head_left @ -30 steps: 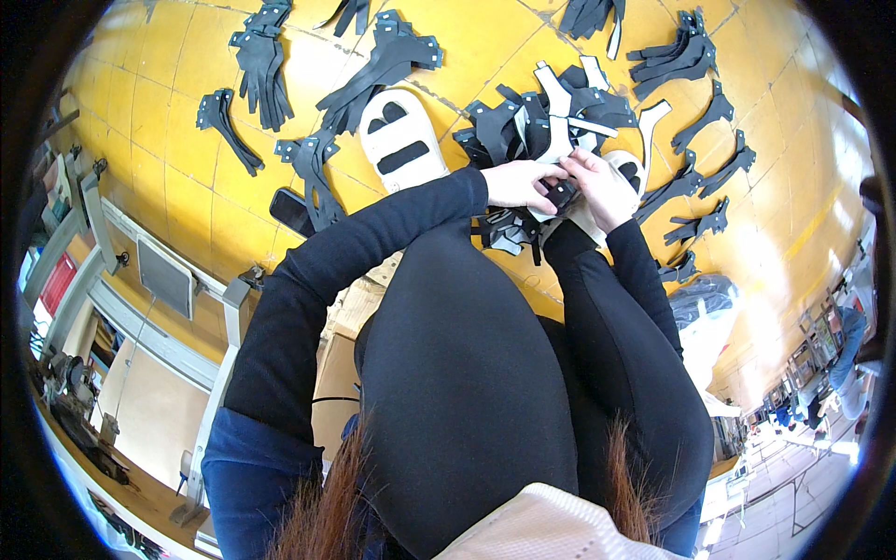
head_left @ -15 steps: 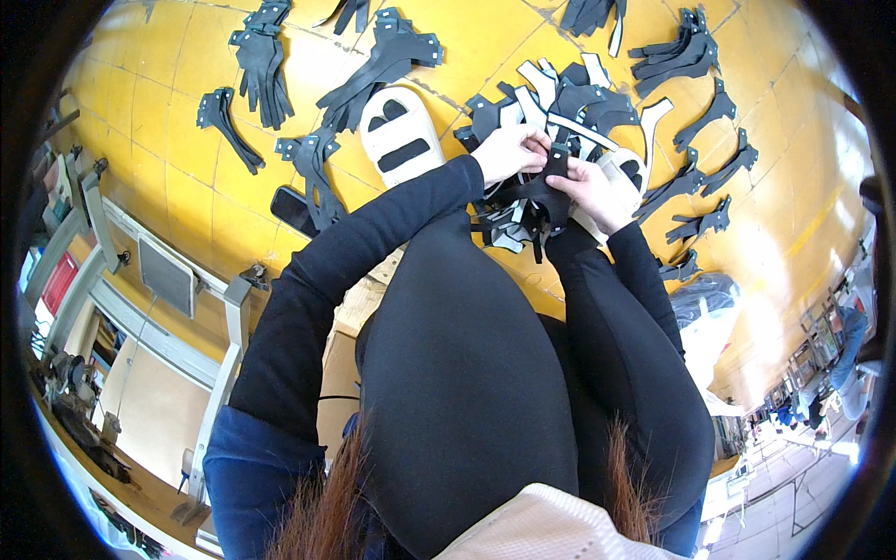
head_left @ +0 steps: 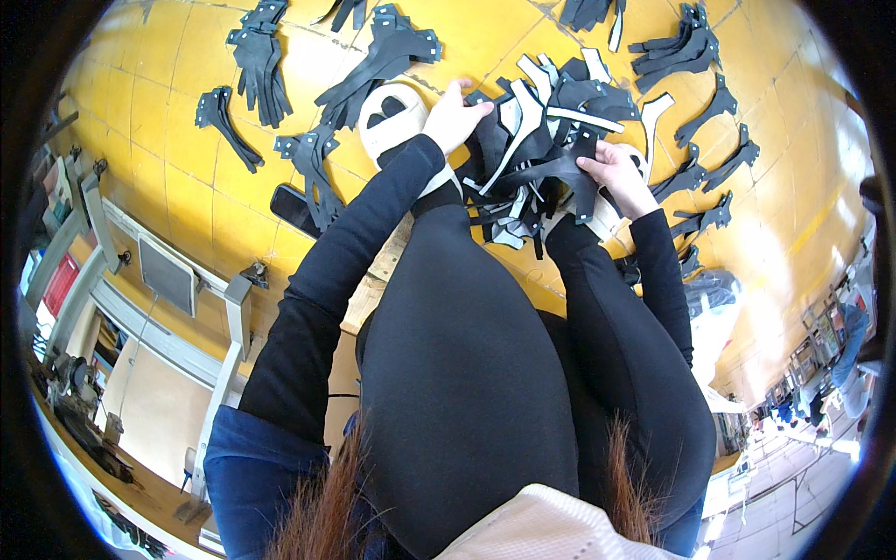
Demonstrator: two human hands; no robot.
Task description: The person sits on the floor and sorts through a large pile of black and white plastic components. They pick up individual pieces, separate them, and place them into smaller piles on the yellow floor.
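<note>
Between my feet lies a heap of flat black and white cut strips, some curved and some forked. My right hand is closed, thumb and fingers pinching the edge of a black forked strip with a small pale mark near its end. That strip is spread over the near side of the heap. Up at the heap's left edge, my left hand has its fingers apart and nothing in them. It is above my white slip-on shoe, partly covering it. My other shoe is mostly hidden behind the right hand and strips.
Bundles of similar black strips lie on the yellow tiled floor, at the left, far right and right. A dark phone rests on the floor at left. A metal-framed workbench stands further left; a clear plastic bag sits at right.
My hands were close together at a black strip over the heap. The left has let go and moved left and away; the right has shifted slightly right, keeping the strip, which now lies spread.
</note>
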